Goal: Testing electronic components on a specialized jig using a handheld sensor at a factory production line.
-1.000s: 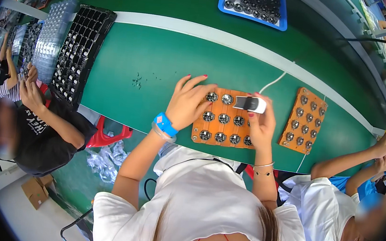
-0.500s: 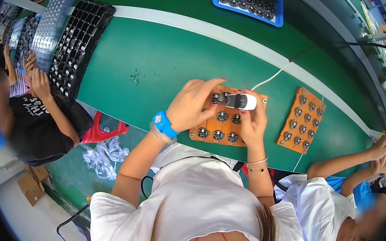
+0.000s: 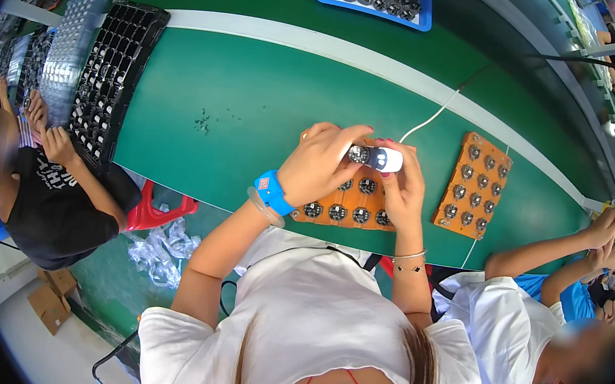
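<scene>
Over an orange fixture board [image 3: 352, 200], both hands are raised close together. My right hand [image 3: 406, 196] grips a small white device with a dark panel [image 3: 387, 160] between thumb and fingers. At the device's left end sits a round black part [image 3: 359, 155], pinched by the thumb and fingers of my left hand [image 3: 313, 164]. Whether that part is joined to the device or just pressed against it I cannot tell. Beneath the hands, the board carries rows of round black pieces [image 3: 337, 212]; its far portion is hidden by my hands.
Right of me lies a second orange board [image 3: 470, 185] with round pieces. A blue tray [image 3: 366, 11] of dark parts stands at the back. Leftward are a black compartment tray [image 3: 123, 49] and dark scraps [image 3: 202, 121]. A white cable [image 3: 434, 117] crosses the table. People work on both sides.
The device has turned, so its dark panel and the round face of the black part show more. My left fingers have closed in around that part. The whole view has shifted slightly.
</scene>
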Available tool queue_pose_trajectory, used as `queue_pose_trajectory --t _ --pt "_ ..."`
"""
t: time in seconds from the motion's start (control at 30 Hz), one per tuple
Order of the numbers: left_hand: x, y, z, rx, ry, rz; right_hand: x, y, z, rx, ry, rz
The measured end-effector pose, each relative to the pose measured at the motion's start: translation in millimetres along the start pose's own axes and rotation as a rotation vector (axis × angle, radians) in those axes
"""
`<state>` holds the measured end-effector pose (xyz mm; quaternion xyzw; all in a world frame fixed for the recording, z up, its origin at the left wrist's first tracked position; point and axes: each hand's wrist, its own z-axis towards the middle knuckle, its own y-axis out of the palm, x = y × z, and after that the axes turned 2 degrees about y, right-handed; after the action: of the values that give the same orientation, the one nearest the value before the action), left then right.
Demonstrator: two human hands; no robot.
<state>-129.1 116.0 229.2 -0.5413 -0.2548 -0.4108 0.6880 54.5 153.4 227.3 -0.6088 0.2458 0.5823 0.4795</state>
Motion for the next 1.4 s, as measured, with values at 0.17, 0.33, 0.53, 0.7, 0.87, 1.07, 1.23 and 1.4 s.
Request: queue_pose_trajectory --t 0.17,0.33,0.53,0.7,0.87,1.07,1.23,1.4 --pt "-7 2 3 -0.079 -0.071 0.100 13 -10 -9 0.221 0.045 0.290" --pt "-11 24 17 -0.040 0.099 0.329 19 -25 -4 0.176 0.024 0.204" --pt "-13 33 26 -0.094 0.080 0.194 33 -26 -9 0.049 0.048 0.007" --pt "-10 41 27 -0.068 0.032 0.069 42 -28 -12 0.154 0.059 0.181" --pt "-11 47 33 -0.134 0.071 0.316 46 -42 -20 0.291 0.036 0.389" --pt "0 70 49 -0.173 0.140 0.406 46 -54 -25 0.221 0.133 0.237" --pt "13 62 54 -0.146 0.095 0.143 50 -52 -23 0.202 0.119 0.249" --pt "-6 79 48 -0.117 0.091 0.200 72 -59 -36 0.366 0.078 0.433"
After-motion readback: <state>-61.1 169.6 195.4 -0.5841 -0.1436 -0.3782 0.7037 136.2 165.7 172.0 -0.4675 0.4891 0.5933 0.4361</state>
